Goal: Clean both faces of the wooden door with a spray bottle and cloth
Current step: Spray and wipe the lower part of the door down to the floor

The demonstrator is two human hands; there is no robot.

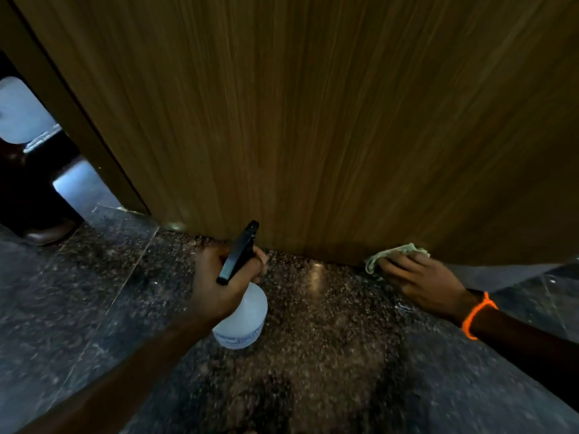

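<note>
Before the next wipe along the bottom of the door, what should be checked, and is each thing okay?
1. Crumpled pale green cloth pressed on the brown wooden door at its bottom edge: ok.
2. Right hand grips the cloth: ok.
3. Left hand holds the white plastic spray bottle with black trigger head by its neck: ok.
4. Nozzle points toward the door: ok.
5. Liquid left in the bottle: cannot tell.
6. Door's other face cleaned: cannot tell, hidden.
</note>
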